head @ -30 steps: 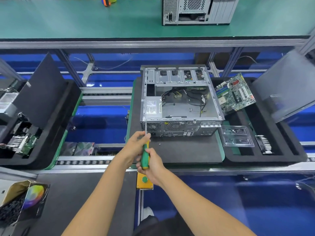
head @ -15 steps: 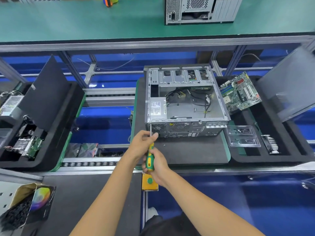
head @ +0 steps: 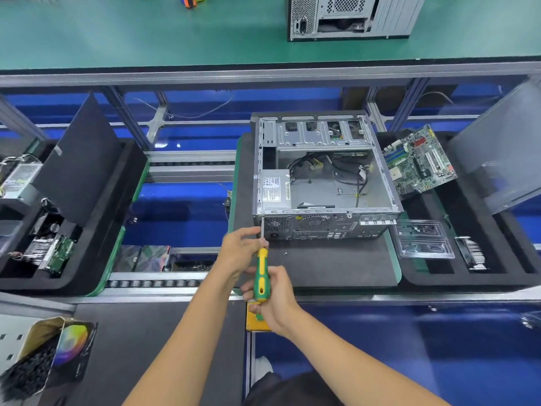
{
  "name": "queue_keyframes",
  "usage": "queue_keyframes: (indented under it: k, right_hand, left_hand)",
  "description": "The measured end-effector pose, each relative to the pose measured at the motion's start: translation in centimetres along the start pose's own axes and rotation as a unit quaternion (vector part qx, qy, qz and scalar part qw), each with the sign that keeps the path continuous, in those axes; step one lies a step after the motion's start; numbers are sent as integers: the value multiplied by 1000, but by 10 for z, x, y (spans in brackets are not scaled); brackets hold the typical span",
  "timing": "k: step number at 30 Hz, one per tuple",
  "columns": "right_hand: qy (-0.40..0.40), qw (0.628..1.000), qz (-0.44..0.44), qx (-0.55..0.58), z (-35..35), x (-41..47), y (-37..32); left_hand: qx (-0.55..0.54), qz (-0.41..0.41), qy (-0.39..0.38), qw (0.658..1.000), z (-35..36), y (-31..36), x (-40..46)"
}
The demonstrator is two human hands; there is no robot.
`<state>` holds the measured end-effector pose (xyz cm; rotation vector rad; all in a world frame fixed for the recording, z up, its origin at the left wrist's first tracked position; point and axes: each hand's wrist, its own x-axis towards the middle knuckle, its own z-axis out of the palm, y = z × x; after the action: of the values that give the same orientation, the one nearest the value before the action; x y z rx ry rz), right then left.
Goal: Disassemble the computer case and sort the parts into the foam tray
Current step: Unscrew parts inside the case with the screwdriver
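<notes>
An open grey computer case (head: 322,171) lies on a dark mat, its rear panel toward me, with a power supply (head: 275,190) and loose cables inside. My right hand (head: 270,294) grips the green-and-yellow handle of a screwdriver (head: 260,276). Its tip meets the rear panel's upper left corner. My left hand (head: 240,250) pinches the metal shaft just above the handle. A small loose screw (head: 285,253) lies on the mat. The black foam tray (head: 439,276) at right holds a motherboard (head: 418,162), clear plastic holders (head: 423,238) and a finned part (head: 472,253).
A second foam tray (head: 87,230) at left holds boards and a black panel. Another computer case (head: 351,16) stands on the green bench beyond. A box of dark small parts (head: 32,364) sits at lower left. A grey side panel (head: 503,153) leans at far right.
The view shifted slightly, so the case sits a little further right in frame. Both hands stay on the screwdriver at the same corner of the rear panel.
</notes>
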<state>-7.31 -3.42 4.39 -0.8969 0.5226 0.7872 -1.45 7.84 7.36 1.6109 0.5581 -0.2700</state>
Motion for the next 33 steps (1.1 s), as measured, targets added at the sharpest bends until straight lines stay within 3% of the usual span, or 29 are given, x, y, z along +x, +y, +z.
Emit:
queue_keyframes:
  k: [8, 14, 18, 26, 29, 33]
  right_hand:
    - [42, 999, -23, -1, -6, -6, 10]
    - [71, 997, -41, 7, -11, -6, 6]
    - [19, 997, 21, 72, -15, -10, 2]
    - [-31, 998, 37, 34, -15, -2, 0]
    - [-17, 999, 39, 31, -12, 1, 1]
    - [-8, 998, 49, 44, -4, 1, 0]
  left_hand:
    - [-59, -13, -25, 998, 5, 0, 0]
    - [8, 14, -18, 1000, 16, 2, 3]
    - [-45, 4, -17, 999, 15, 1, 5]
    - [-73, -7, -76, 994, 9, 4, 7]
    - [-46, 1, -61, 997, 9, 3, 9]
    - [40, 26, 24, 999, 13, 2, 14]
